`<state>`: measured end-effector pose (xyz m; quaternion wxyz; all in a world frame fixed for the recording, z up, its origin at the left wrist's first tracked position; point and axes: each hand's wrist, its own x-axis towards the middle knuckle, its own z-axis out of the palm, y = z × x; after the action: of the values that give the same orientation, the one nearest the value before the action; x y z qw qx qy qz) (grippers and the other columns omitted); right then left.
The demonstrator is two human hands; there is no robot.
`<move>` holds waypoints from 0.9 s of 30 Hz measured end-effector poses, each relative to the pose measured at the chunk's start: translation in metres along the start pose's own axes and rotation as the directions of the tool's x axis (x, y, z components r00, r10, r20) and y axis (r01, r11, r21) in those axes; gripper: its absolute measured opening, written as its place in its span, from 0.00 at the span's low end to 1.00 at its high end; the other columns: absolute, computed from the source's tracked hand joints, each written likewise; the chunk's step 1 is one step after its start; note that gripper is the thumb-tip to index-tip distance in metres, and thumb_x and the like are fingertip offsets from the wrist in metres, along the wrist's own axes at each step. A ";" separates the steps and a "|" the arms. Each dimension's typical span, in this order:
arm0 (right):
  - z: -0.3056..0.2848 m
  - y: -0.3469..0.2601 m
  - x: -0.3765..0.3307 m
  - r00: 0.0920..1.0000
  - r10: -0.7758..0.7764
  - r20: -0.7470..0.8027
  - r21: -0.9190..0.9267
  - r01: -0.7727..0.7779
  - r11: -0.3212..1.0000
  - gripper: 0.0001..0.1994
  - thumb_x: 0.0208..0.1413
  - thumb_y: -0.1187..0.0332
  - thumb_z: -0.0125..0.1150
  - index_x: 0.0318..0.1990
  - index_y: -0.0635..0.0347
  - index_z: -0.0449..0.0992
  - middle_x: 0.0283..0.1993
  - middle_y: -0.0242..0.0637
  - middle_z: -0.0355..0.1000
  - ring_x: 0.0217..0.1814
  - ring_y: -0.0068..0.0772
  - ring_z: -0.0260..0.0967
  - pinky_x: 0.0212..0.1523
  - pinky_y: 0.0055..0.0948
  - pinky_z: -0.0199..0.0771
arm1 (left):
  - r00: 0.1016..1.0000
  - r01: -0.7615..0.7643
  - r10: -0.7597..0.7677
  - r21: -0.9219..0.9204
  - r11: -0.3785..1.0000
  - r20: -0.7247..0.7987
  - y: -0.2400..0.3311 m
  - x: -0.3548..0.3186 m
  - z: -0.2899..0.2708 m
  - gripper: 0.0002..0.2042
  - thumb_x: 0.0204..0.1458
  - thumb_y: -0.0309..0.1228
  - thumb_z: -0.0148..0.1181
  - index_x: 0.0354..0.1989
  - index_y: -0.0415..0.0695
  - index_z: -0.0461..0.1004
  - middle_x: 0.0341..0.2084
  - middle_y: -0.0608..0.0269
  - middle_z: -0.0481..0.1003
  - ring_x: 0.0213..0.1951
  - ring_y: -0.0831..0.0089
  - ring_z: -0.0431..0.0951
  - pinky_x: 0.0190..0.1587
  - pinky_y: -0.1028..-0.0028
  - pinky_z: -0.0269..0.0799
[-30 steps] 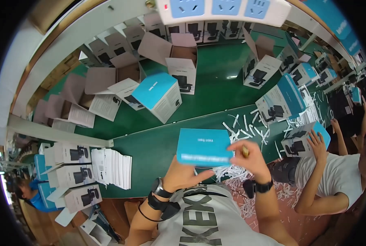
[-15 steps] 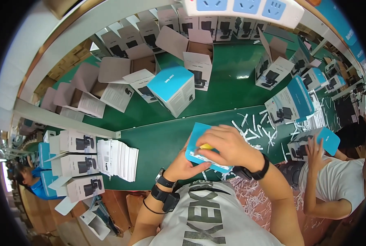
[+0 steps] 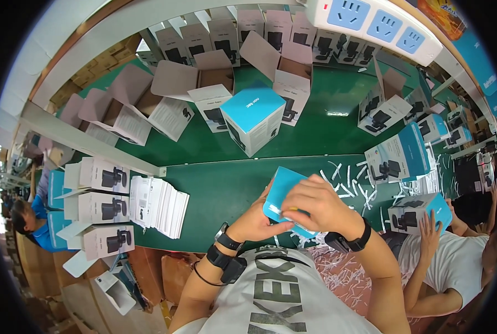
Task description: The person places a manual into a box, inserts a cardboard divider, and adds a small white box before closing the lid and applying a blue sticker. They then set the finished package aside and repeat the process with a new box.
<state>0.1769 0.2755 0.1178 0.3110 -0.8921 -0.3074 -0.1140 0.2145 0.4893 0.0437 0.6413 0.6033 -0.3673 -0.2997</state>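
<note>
In front of my chest, above the near edge of the green table, a small carton with a blue face [image 3: 282, 182] is tilted in my hands. My left hand [image 3: 252, 224] grips its left side and lower edge, thumb along the near side. The right hand [image 3: 320, 205] is closed over the blue face, fingers bent, with a small yellow thing [image 3: 300, 211] pinched in them; most of it is hidden, so its kind is unclear. Farther off, a closed carton with a blue top [image 3: 253, 111] stands on the table.
Several open cartons [image 3: 212, 100] stand behind. A stack of white printed papers [image 3: 159, 209] lies at left beside more cartons [image 3: 106, 209]. White paper strips [image 3: 345, 192] are scattered at right. A power strip [image 3: 376, 26] hangs above. At right, a co-worker's hand [image 3: 429, 229] touches another carton [image 3: 407, 217].
My right hand has shifted along the blue face toward its near edge, covering more of the yellow thing. The view has turned slightly. The co-worker's hand stays on its carton.
</note>
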 end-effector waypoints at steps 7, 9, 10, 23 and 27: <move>0.023 0.008 0.021 0.991 -0.020 -0.134 -0.002 0.020 1.000 0.08 0.51 0.67 0.74 0.37 0.51 0.82 0.39 0.26 0.78 0.39 0.32 0.75 0.42 0.34 0.64 | 0.995 0.040 -0.040 0.006 0.999 0.087 -0.008 -0.005 -0.009 0.25 0.54 0.34 0.72 0.61 0.46 0.75 0.68 0.51 0.69 0.77 0.41 0.51 0.78 0.48 0.41; 0.027 0.006 0.021 0.989 -0.011 -0.146 0.003 0.012 1.000 0.07 0.50 0.67 0.75 0.37 0.50 0.82 0.39 0.26 0.79 0.40 0.32 0.75 0.41 0.34 0.64 | 0.992 0.060 -0.057 -0.022 0.998 0.111 -0.008 -0.007 -0.010 0.25 0.54 0.34 0.72 0.61 0.46 0.75 0.68 0.51 0.68 0.77 0.41 0.51 0.78 0.48 0.41; 0.026 0.005 0.020 0.990 -0.015 -0.141 0.005 0.015 1.000 0.07 0.50 0.67 0.75 0.37 0.50 0.82 0.39 0.26 0.79 0.40 0.32 0.75 0.41 0.34 0.64 | 0.998 0.032 -0.032 -0.012 0.999 0.058 -0.007 -0.006 -0.008 0.24 0.55 0.34 0.72 0.60 0.46 0.76 0.67 0.51 0.69 0.77 0.42 0.52 0.78 0.48 0.41; 0.022 0.001 0.024 0.989 -0.005 -0.146 0.014 0.007 1.000 0.08 0.50 0.68 0.74 0.38 0.52 0.83 0.38 0.27 0.79 0.39 0.32 0.75 0.40 0.33 0.64 | 0.999 -0.033 0.033 0.005 0.999 -0.003 0.002 -0.008 -0.010 0.17 0.55 0.35 0.71 0.52 0.47 0.79 0.59 0.55 0.76 0.71 0.51 0.65 0.79 0.44 0.33; 0.022 0.003 0.022 0.995 0.013 -0.099 0.065 -0.007 0.998 0.08 0.50 0.69 0.74 0.38 0.52 0.83 0.38 0.28 0.79 0.38 0.33 0.75 0.40 0.33 0.64 | 0.998 -0.062 0.062 0.033 0.998 0.002 -0.002 -0.008 -0.012 0.17 0.55 0.35 0.71 0.52 0.47 0.79 0.61 0.54 0.75 0.71 0.49 0.64 0.79 0.44 0.33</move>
<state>0.1961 0.2975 0.1081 0.3552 -0.8762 -0.2906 -0.1469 0.2198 0.5022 0.0412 0.6401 0.6019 -0.3911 -0.2740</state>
